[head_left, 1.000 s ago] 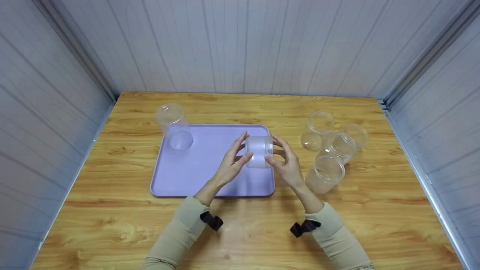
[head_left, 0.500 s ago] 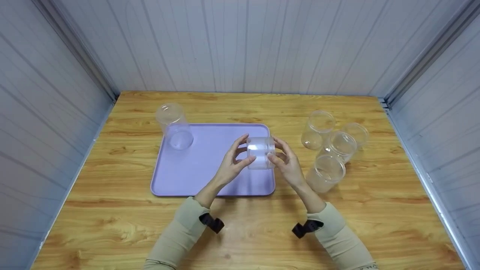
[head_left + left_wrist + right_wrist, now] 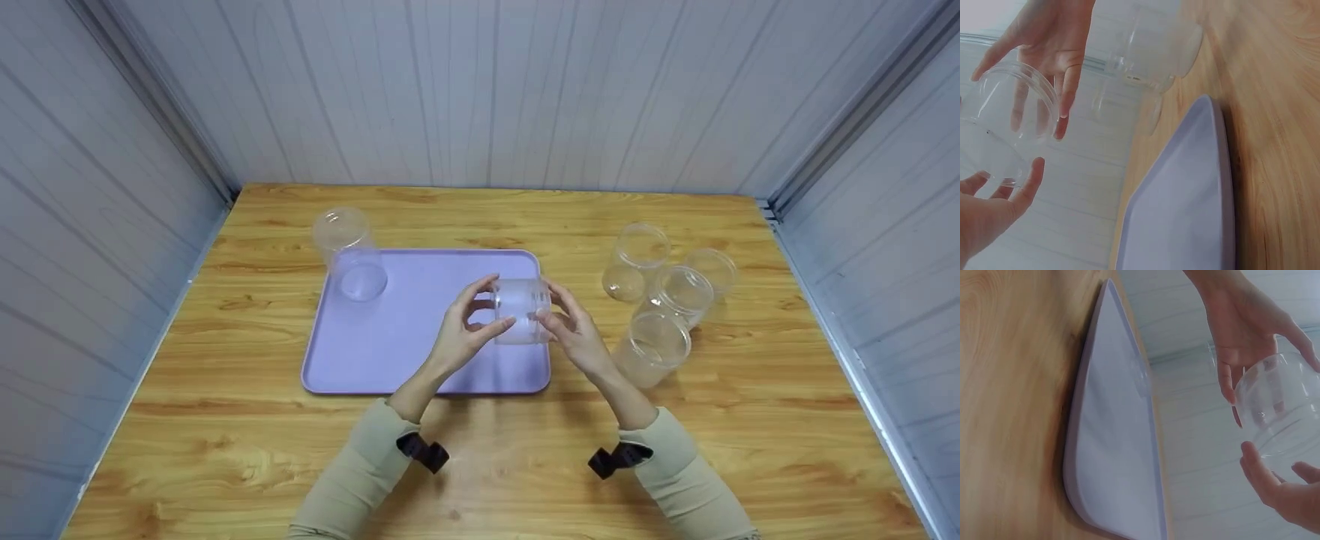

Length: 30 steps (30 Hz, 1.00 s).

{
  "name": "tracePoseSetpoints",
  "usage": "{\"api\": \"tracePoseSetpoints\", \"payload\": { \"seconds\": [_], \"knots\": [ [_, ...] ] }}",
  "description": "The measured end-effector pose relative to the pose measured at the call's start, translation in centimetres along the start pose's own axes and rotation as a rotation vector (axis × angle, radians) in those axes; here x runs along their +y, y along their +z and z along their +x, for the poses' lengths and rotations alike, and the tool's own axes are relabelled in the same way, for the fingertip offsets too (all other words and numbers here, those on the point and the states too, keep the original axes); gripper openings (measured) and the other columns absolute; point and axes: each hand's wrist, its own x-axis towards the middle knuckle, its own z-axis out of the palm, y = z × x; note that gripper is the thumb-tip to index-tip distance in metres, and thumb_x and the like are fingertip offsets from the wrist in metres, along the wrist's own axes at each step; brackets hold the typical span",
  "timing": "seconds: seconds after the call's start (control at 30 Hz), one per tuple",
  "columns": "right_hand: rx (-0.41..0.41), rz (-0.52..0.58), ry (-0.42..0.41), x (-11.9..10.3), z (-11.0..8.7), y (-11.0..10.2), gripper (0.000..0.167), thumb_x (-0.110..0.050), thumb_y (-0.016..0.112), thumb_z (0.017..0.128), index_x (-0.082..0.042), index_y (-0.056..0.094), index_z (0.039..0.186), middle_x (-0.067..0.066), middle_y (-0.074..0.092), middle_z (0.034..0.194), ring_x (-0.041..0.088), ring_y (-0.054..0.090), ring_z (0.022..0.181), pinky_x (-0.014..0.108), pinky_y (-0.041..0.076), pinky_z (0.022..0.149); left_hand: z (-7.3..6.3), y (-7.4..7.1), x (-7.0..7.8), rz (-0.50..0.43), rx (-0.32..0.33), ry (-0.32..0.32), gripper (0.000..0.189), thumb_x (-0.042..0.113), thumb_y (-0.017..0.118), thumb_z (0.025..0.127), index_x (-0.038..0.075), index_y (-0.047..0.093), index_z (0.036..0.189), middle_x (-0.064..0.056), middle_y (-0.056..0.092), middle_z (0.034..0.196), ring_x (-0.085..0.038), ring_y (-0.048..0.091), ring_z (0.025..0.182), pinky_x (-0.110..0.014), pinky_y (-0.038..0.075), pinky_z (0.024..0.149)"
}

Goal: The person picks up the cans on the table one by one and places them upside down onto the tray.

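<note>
A clear plastic jar [image 3: 519,309] lies sideways in the air above the right end of the purple tray [image 3: 390,337]. My left hand [image 3: 465,326] grips its left end, thumb in front and fingers behind. At the other end, near the ridged rim, my right hand [image 3: 577,337] holds it the same way. The left wrist view has the jar [image 3: 1010,124] between both hands, well off the table, and its see-through wall shows fingers behind. From the right wrist the jar [image 3: 1280,405] appears with nothing visible inside.
Several clear jars stand grouped to the right, the nearest jar [image 3: 652,349] close to my right wrist. Another clear jar [image 3: 356,259] stands at the tray's back left corner. Pale panel walls [image 3: 487,97] enclose the wooden table [image 3: 495,480] at the back and sides.
Both hands and the jar have shifted slightly to the right and toward me. The left thumb lies a little further along the jar. The tray and standing jars stay put.
</note>
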Motion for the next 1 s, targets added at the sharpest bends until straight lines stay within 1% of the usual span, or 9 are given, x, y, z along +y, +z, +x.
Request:
{"api": "tracePoseSetpoints", "payload": {
  "seconds": [0.17, 0.3, 0.47, 0.6, 0.73, 0.83, 0.93, 1.0],
  "knots": [
    [-0.03, -0.059, 0.01, -0.3, -0.2, -0.3, 0.051, -0.009, 0.048, 0.091, -0.002, 0.028, 0.137, 0.021, 0.038, 0.127, 0.032, 0.051, 0.102, 0.037, 0.048, 0.077, -0.2, 0.2, 0.5, 0.033, 0.049, 0.009, 0.061, 0.004, 0.066, 0.077, -0.003, 0.037, 0.13, -0.022, 0.038, 0.123, -0.032, 0.046, 0.104, -0.038, 0.05, 0.072],
    [-0.03, -0.106, 0.003, -0.4, -0.3, -0.5, 0.052, -0.007, 0.051, 0.089, 0.001, 0.03, 0.136, 0.021, 0.039, 0.128, 0.03, 0.05, 0.102, 0.035, 0.049, 0.075, -0.4, 0.2, 0.9, 0.064, 0.059, 0.013, 0.061, 0.005, 0.067, 0.076, -0.003, 0.039, 0.129, -0.021, 0.04, 0.12, -0.032, 0.047, 0.102, -0.039, 0.05, 0.07],
    [0.02, -0.192, -0.02, -1.0, -0.6, -0.6, 0.045, -0.003, 0.053, 0.088, 0.004, 0.039, 0.13, 0.02, 0.044, 0.125, 0.029, 0.05, 0.103, 0.034, 0.049, 0.076, -0.6, 0.1, 1.3, 0.111, 0.073, 0.016, 0.06, 0.008, 0.068, 0.076, -0.001, 0.041, 0.129, -0.019, 0.042, 0.119, -0.032, 0.048, 0.102, -0.04, 0.048, 0.067],
    [0.068, -0.249, -0.043, -2.5, -1.1, -0.4, 0.037, 0.001, 0.054, 0.086, 0.008, 0.047, 0.121, 0.021, 0.049, 0.12, 0.032, 0.051, 0.102, 0.035, 0.049, 0.076, -0.6, 0.0, 1.7, 0.146, 0.087, 0.015, 0.059, 0.009, 0.068, 0.076, 0.0, 0.042, 0.128, -0.019, 0.044, 0.119, -0.035, 0.047, 0.102, -0.041, 0.047, 0.067],
    [0.104, -0.368, -0.101, -3.6, -1.8, -0.4, 0.033, 0.0, 0.059, 0.083, 0.008, 0.054, 0.115, 0.019, 0.054, 0.114, 0.033, 0.052, 0.099, 0.034, 0.048, 0.075, -0.6, -0.3, 1.8, 0.18, 0.101, 0.015, 0.059, 0.01, 0.068, 0.076, -0.001, 0.042, 0.128, -0.021, 0.044, 0.118, -0.038, 0.045, 0.101, -0.043, 0.046, 0.068],
    [0.144, -0.496, -0.143, -3.1, -2.0, -1.3, 0.033, -0.006, 0.064, 0.08, 0.002, 0.058, 0.111, 0.014, 0.057, 0.111, 0.027, 0.054, 0.096, 0.037, 0.048, 0.076, -0.2, -0.9, 0.5, 0.209, 0.109, 0.017, 0.061, 0.013, 0.07, 0.075, 0.002, 0.042, 0.129, -0.018, 0.044, 0.118, -0.037, 0.045, 0.101, -0.044, 0.046, 0.067],
    [0.183, -0.613, -0.176, -2.3, -2.1, -2.3, 0.033, -0.013, 0.068, 0.078, -0.003, 0.061, 0.109, 0.01, 0.058, 0.108, 0.021, 0.054, 0.094, 0.039, 0.047, 0.076, 0.4, -1.7, -1.0, 0.255, 0.129, 0.017, 0.063, 0.018, 0.071, 0.074, 0.006, 0.043, 0.129, -0.012, 0.045, 0.118, -0.031, 0.045, 0.101, -0.04, 0.046, 0.066],
    [0.212, -0.688, -0.212, -2.1, -2.3, -2.7, 0.033, -0.015, 0.068, 0.078, -0.003, 0.061, 0.108, 0.01, 0.058, 0.105, 0.021, 0.053, 0.092, 0.039, 0.046, 0.074, 0.7, -2.2, -1.8, 0.288, 0.148, 0.01, 0.064, 0.023, 0.073, 0.073, 0.01, 0.044, 0.129, -0.008, 0.046, 0.118, -0.027, 0.045, 0.1, -0.037, 0.046, 0.067]
  ]
}}
